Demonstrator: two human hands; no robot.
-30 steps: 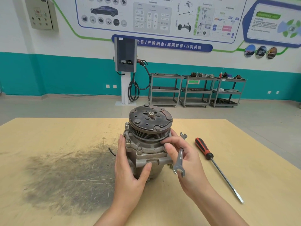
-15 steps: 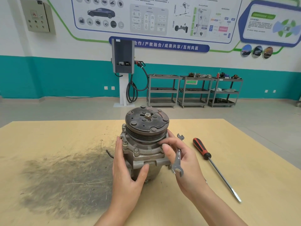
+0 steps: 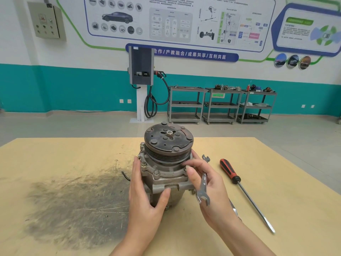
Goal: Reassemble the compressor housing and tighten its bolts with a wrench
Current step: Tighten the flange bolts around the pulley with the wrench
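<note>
Left hand point(image 3: 145, 196) wrapped round compressor point(image 3: 164, 169), mid-counter point(image 3: 73, 150). Right hand point(image 3: 208, 183) beside it, pinching a bolt point(image 3: 187, 166), wrench point(image 3: 203, 183) tucked under fingers. Risks: cross-threaded bolt, wrench slipping free. Screwdriver point(image 3: 238, 183) right of compressor.

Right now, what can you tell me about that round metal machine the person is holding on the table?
The compressor stands upright on the wooden table, a grey cast-metal body with bolts around its flange. On top sits a dark, rusty-brown clutch disc over a grooved pulley, with a nut at its centre. The left hand grips its side, thumb on the front bracket. The right hand, holding a wrench, touches the flange with its fingertips. A black wire pokes out at the left.
</note>
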